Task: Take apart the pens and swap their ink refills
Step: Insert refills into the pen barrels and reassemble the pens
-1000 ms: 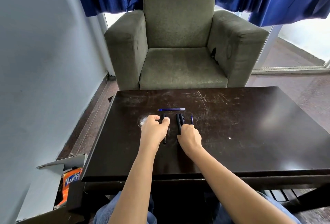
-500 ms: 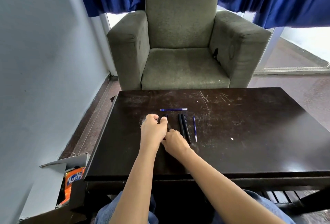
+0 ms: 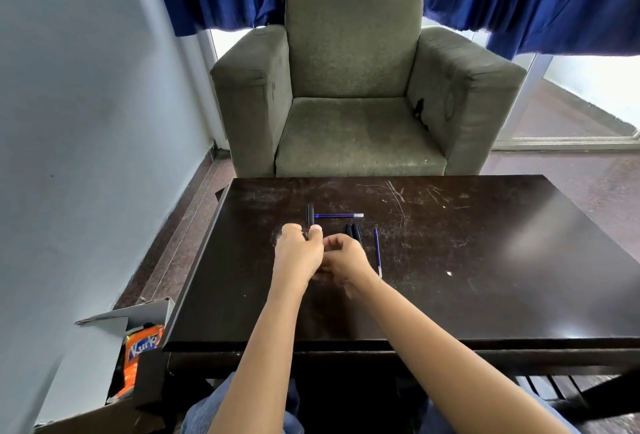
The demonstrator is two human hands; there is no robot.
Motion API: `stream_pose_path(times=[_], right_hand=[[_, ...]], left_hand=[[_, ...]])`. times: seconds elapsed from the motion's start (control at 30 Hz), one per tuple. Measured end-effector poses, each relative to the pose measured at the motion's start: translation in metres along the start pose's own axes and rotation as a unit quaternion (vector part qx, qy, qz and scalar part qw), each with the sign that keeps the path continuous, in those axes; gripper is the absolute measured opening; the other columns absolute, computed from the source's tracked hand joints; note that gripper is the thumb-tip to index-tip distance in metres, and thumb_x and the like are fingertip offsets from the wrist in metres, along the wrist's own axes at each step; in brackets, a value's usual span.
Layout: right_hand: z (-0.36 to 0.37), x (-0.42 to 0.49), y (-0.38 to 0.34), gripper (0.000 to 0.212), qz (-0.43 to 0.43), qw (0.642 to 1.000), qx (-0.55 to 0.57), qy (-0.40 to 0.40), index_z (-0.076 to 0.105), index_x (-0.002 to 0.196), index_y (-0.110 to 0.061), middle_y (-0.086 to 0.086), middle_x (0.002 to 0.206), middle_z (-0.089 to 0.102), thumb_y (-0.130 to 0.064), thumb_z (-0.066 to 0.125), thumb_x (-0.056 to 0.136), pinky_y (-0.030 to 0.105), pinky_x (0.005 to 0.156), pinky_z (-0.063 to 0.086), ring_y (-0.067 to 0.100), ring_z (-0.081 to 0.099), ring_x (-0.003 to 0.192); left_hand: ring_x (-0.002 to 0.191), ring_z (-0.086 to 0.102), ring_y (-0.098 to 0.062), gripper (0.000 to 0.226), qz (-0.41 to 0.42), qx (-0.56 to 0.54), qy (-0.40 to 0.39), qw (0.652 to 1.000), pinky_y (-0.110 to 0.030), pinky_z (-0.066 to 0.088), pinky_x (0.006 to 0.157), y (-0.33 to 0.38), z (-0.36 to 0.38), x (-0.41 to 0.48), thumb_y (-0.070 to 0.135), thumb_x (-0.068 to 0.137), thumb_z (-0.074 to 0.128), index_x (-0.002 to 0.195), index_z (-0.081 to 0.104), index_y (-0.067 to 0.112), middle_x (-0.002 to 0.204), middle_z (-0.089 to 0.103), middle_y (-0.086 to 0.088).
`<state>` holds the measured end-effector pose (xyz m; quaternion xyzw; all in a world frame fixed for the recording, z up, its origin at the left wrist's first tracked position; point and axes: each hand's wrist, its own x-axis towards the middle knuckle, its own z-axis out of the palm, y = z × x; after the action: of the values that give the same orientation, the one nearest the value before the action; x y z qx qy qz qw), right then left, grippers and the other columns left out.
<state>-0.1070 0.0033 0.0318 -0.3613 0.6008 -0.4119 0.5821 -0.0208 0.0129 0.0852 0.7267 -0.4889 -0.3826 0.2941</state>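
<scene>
Seen from the head camera, the right hand (image 3: pixel 346 260) has come off the black barrels (image 3: pixel 353 231) it covered a second ago. It has closed in against the left hand (image 3: pixel 299 253), just on the person's side of the blue refill (image 3: pixel 339 215) that lies crosswise. The left hand pinches a black pen (image 3: pixel 310 215), now raised so that its far end stands at that refill's left tip. The right hand's fingers are curled at the pen's near end, but I cannot tell whether they grip it. The barrels lie uncovered again just nearer than the blue refill's right half. A second refill (image 3: pixel 377 253) lies nearer than its right end, all on the dark table (image 3: pixel 485 260). I'd guess this pen comes apart next.
</scene>
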Motion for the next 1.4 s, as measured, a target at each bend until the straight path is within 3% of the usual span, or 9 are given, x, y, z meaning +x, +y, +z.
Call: stream_pose_path(times=[0.1, 0.27, 0.4, 0.5, 0.63, 0.77, 1.0, 1.17, 1.4], right_hand=[[-0.001, -0.019, -0.016, 0.017, -0.026, 0.996, 0.027, -0.085, 0.058, 0.101, -0.002, 0.011, 0.078, 0.067, 0.003, 0.062, 0.086, 0.02, 0.046, 0.052, 0.011, 0.066, 0.053], [-0.002, -0.026, -0.012, 0.023, -0.042, 0.984, 0.036, -0.172, 0.058, 0.096, -0.004, 0.008, 0.075, 0.068, 0.015, 0.055, 0.084, 0.027, 0.058, 0.058, 0.016, 0.07, 0.064], [-0.009, -0.024, -0.014, 0.021, -0.034, 0.979, 0.004, -0.202, 0.061, 0.099, -0.003, 0.004, 0.073, 0.069, 0.01, 0.059, 0.084, 0.034, 0.071, 0.061, 0.014, 0.07, 0.066], [-0.016, -0.018, -0.024, 0.005, -0.019, 0.989, -0.011, -0.148, 0.064, 0.086, -0.01, 0.004, 0.073, 0.068, -0.012, 0.063, 0.091, 0.024, 0.061, 0.058, 0.009, 0.066, 0.062], [-0.025, -0.006, -0.033, 0.029, -0.042, 0.998, 0.022, -0.046, 0.064, 0.093, -0.01, 0.0, 0.071, 0.061, -0.038, 0.058, 0.093, 0.015, 0.052, 0.049, 0.007, 0.056, 0.058], [-0.03, -0.001, -0.028, 0.038, -0.078, 0.996, 0.016, -0.041, 0.066, 0.091, -0.006, 0.0, 0.063, 0.06, -0.044, 0.065, 0.086, 0.023, 0.056, 0.042, 0.013, 0.052, 0.061], [-0.032, 0.001, -0.028, 0.045, -0.088, 0.995, 0.043, -0.03, 0.067, 0.101, 0.003, 0.001, 0.064, 0.06, -0.038, 0.07, 0.084, 0.024, 0.056, 0.035, 0.01, 0.049, 0.059], [-0.032, 0.002, -0.027, 0.024, -0.084, 0.994, 0.062, -0.041, 0.072, 0.087, -0.01, -0.002, 0.062, 0.058, -0.033, 0.067, 0.087, 0.024, 0.061, 0.038, 0.008, 0.047, 0.058], [-0.033, -0.001, -0.029, 0.02, -0.075, 0.994, 0.066, -0.047, 0.072, 0.088, -0.012, -0.006, 0.055, 0.054, -0.03, 0.065, 0.09, 0.022, 0.061, 0.04, 0.005, 0.046, 0.054]], left_hand=[[0.122, 0.051, -0.025, 0.049, -0.004, 0.002, 0.007, 1.0, -0.03, 0.04, 0.081, 0.003, -0.002, -0.002, 0.039, 0.101, 0.031, 0.142, 0.034, 0.012, 0.14, 0.046, -0.01], [0.092, 0.055, -0.017, 0.038, 0.026, -0.041, 0.052, 0.997, -0.03, 0.041, 0.077, 0.001, -0.004, 0.001, 0.033, 0.102, 0.033, 0.121, 0.055, 0.009, 0.117, 0.061, -0.008], [0.089, 0.066, -0.016, 0.027, 0.036, -0.114, 0.063, 0.991, -0.032, 0.053, 0.084, -0.001, -0.001, 0.005, 0.022, 0.101, 0.037, 0.098, 0.062, 0.014, 0.099, 0.069, -0.004], [0.084, 0.061, -0.016, 0.027, 0.051, -0.075, 0.082, 0.992, -0.029, 0.047, 0.073, 0.001, -0.001, 0.004, 0.018, 0.101, 0.033, 0.09, 0.058, 0.016, 0.096, 0.065, -0.004], [0.087, 0.055, -0.018, 0.028, 0.072, 0.073, 0.026, 0.994, -0.027, 0.039, 0.072, -0.002, -0.001, 0.003, 0.016, 0.099, 0.033, 0.096, 0.061, 0.013, 0.103, 0.061, -0.007], [0.08, 0.052, -0.015, 0.032, 0.12, 0.122, -0.064, 0.983, -0.028, 0.036, 0.065, 0.0, 0.003, 0.0, 0.027, 0.101, 0.031, 0.102, 0.061, 0.015, 0.1, 0.062, -0.006], [0.065, 0.048, -0.002, 0.032, 0.159, 0.092, -0.063, 0.981, -0.017, 0.036, 0.055, -0.002, 0.001, 0.002, 0.031, 0.101, 0.036, 0.106, 0.065, 0.019, 0.081, 0.058, 0.006], [0.064, 0.048, -0.001, 0.032, 0.162, 0.091, -0.055, 0.981, -0.017, 0.034, 0.054, -0.002, 0.002, 0.002, 0.03, 0.101, 0.036, 0.108, 0.065, 0.019, 0.078, 0.057, 0.007], [0.063, 0.047, -0.003, 0.033, 0.154, 0.101, -0.059, 0.981, -0.02, 0.034, 0.053, -0.002, 0.003, 0.004, 0.03, 0.101, 0.034, 0.106, 0.064, 0.016, 0.07, 0.053, 0.01]])
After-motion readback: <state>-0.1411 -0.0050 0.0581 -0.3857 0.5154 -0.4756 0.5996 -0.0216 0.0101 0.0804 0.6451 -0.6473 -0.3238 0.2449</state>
